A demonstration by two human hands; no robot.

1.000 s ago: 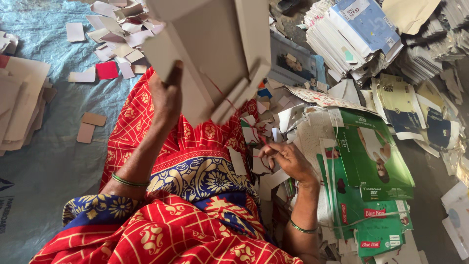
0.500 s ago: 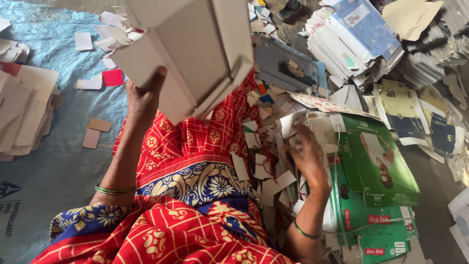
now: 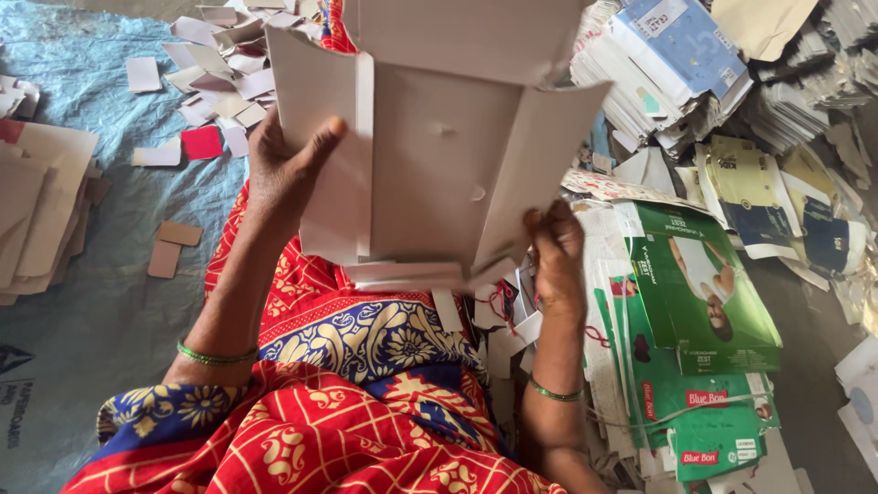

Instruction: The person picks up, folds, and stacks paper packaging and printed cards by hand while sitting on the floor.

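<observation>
A large flattened grey-white cardboard box (image 3: 430, 155) with open flaps is held up over my lap. My left hand (image 3: 279, 169) grips its left flap, thumb on the front face. My right hand (image 3: 553, 252) holds the lower right edge of the same cardboard. Beneath it lies my red, blue and yellow patterned cloth (image 3: 338, 366), with small card strips resting on it. Green bangles circle both wrists.
A stack of green printed flat cartons (image 3: 695, 311) lies to the right. More flattened cartons are piled at the back right (image 3: 677, 55). Card scraps (image 3: 201, 142) litter the blue tarpaulin (image 3: 91, 293); a brownish card stack (image 3: 37, 201) sits at the left edge.
My right hand rose from the scraps by the green cartons and took the cardboard's lower right edge. The cardboard turned to face me and spread wider; my left hand shifted along its left flap.
</observation>
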